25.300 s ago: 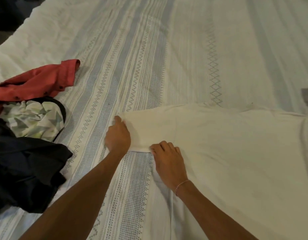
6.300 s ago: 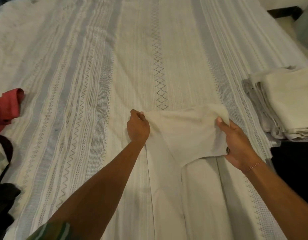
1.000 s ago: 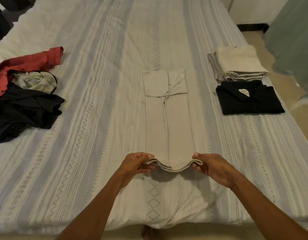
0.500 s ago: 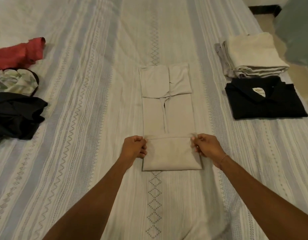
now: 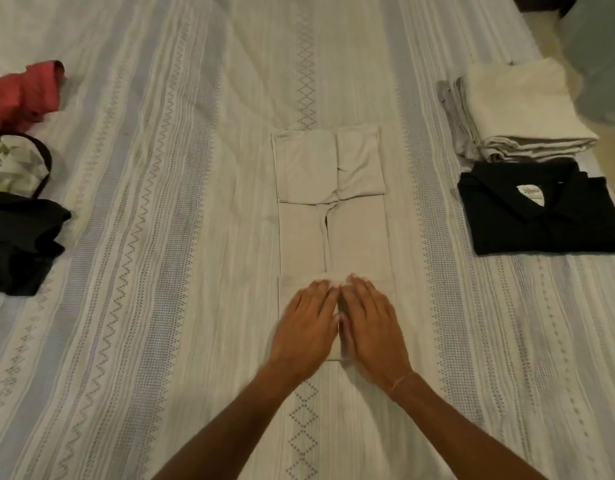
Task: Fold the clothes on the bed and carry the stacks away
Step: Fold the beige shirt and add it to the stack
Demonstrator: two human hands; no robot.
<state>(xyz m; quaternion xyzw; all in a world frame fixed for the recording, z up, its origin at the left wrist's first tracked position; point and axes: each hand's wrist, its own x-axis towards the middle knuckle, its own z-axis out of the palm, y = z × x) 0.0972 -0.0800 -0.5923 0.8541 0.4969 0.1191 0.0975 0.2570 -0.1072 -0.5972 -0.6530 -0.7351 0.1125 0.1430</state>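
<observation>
- Fingers (image 5: 321, 289) of both hands straight and flat, side by side, nothing grasped: left hand (image 5: 306, 327) and right hand (image 5: 372, 327) press palm-down on the near folded end of the beige garment (image 5: 354, 233).
- Head view, only view given. Beige garment lies as a long narrow strip along the bed's centre line; far end folded over in two flaps, near end folded back on itself under the hands.
- Thin bracelet (image 5: 401, 381) on the right wrist.
- Surface: white bedspread with pale grey-blue woven stripes, zigzag and diamond bands (image 5: 143, 237); soft wrinkles, covers nearly the whole frame.
- Right side of bed: stack of folded cream and grey clothes (image 5: 520, 112), squared up; just nearer, touching or almost touching it, a folded black collared shirt (image 5: 541, 220) with a white neck label facing up.
- Left side of bed, well apart from the strip: unfolded pile at the frame edge. Crumpled red garment (image 5: 25, 91) farthest, white-and-green patterned piece with dark trim (image 5: 12, 164) in the middle, rumpled black garment (image 5: 18, 244) nearest.
- Room: pale floor (image 5: 541, 29) past the bed's right edge at top right, a dark strip at its far end; blurred grey-green shape (image 5: 600, 64) at the right frame edge, cannot tell what it is.
</observation>
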